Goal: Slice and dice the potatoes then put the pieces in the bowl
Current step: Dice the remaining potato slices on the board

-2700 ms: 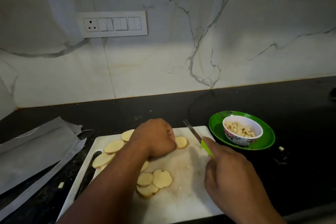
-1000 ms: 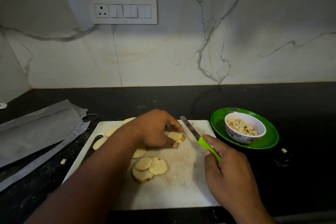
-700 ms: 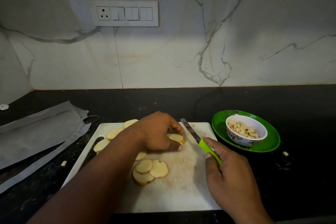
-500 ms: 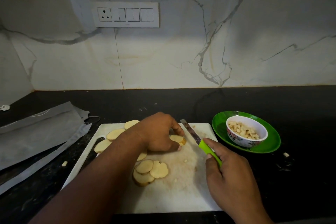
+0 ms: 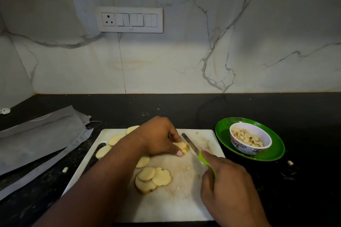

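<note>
Right hand (image 5: 228,188), lower right of frame: grip closed around the green handle of a knife (image 5: 195,150), forefinger laid along the handle's top, blade angled toward upper left, lying just beside a potato slice (image 5: 181,146). Left hand (image 5: 156,137), at centre: grip curled over that slice, fingertips and thumb pinning it to the cutting board (image 5: 184,204). Cannot tell whether the blade's edge touches the slice or the board. Below the left hand, a small pile of overlapping slices (image 5: 154,178) in the middle of the board; more slices (image 5: 110,143) along its upper left edge, partly hidden by the forearm. Right of the board, on the black desk (image 5: 313,180), a green plate (image 5: 273,153) carrying a white bowl (image 5: 245,150) with diced potato (image 5: 246,137) inside. At left, a grey bag (image 5: 36,138) lying flat. Upper left, a switch panel (image 5: 130,19) on the marble wall.
</note>
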{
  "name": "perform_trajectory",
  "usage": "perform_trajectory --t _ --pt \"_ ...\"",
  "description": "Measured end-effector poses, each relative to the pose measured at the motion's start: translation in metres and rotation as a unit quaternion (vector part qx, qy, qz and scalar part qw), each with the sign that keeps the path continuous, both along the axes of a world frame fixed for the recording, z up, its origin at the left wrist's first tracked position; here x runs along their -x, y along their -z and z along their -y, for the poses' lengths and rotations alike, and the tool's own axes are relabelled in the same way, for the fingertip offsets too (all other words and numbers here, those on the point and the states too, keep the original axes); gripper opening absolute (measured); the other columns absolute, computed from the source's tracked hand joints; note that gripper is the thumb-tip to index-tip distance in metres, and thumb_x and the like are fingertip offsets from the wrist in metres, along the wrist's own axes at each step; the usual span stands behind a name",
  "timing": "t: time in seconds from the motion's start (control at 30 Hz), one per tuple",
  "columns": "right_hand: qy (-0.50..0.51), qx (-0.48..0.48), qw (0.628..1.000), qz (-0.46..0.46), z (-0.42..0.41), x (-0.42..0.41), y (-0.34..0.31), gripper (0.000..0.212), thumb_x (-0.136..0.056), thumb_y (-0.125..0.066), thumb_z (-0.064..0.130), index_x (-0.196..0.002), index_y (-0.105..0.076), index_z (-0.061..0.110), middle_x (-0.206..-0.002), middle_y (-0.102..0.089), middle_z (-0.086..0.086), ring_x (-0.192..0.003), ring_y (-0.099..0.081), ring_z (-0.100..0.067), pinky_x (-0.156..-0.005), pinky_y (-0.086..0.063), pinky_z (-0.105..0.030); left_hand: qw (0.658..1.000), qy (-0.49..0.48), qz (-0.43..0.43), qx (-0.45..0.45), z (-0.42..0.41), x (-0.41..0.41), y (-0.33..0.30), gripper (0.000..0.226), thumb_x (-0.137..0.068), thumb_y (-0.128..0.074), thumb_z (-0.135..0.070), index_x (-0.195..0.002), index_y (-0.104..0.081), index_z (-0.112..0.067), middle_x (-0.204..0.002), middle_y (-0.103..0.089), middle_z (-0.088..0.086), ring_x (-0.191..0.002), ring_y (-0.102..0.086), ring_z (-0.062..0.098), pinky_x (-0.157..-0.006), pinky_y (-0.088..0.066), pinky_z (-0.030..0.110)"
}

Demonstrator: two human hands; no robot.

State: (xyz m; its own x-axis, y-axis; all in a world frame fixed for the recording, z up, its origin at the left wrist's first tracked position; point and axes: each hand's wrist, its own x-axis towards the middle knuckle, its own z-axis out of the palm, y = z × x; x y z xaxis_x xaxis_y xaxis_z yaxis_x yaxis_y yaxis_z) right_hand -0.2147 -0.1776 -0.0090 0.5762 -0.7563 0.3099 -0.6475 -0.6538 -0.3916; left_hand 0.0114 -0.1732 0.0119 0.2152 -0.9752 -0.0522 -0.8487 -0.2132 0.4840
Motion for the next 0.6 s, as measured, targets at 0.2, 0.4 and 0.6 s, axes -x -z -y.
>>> perform_trajectory --t 0.2,0.4,0.6 --pt "0.017 -0.001 1.000 -0.026 -0.002 -0.007 0.006 0.052 -0.074 -0.052 0.028 -0.123 -0.071 0.027 -0.090 -0.071 0.007 -0.076 -0.070 -0.016 -0.066 -0.057 -0.031 1.000 -0.017 -0.021 -0.014 0.005 0.002 0.001 0.037 -0.078 -0.090 -0.036 -0.112 -0.080 -0.025 -0.109 -0.076 -0.015 -0.094 -0.066 0.003 -0.098 -0.056 0.029" --pt "0.012 0.024 0.999 -0.034 -0.007 -0.018 0.001 0.060 -0.074 -0.043 0.032 -0.129 -0.067 0.026 -0.097 -0.073 0.003 -0.085 -0.070 -0.018 -0.072 -0.057 -0.033 0.999 -0.023 -0.026 -0.024 0.008 0.001 0.002 0.036 -0.078 -0.089 -0.035 -0.112 -0.081 -0.026 -0.113 -0.075 -0.014 -0.100 -0.066 0.005 -0.100 -0.054 0.032" --pt "0.023 0.028 0.998 -0.045 -0.005 -0.019 0.013 0.056 -0.069 -0.050 0.028 -0.121 -0.072 0.023 -0.084 -0.071 0.005 -0.071 -0.069 -0.016 -0.060 -0.056 -0.030 0.998 -0.037 -0.041 -0.016 0.010 -0.001 0.006 0.025 -0.073 -0.093 -0.035 -0.095 -0.082 -0.030 -0.099 -0.076 -0.017 -0.095 -0.068 0.004 -0.096 -0.055 0.031"
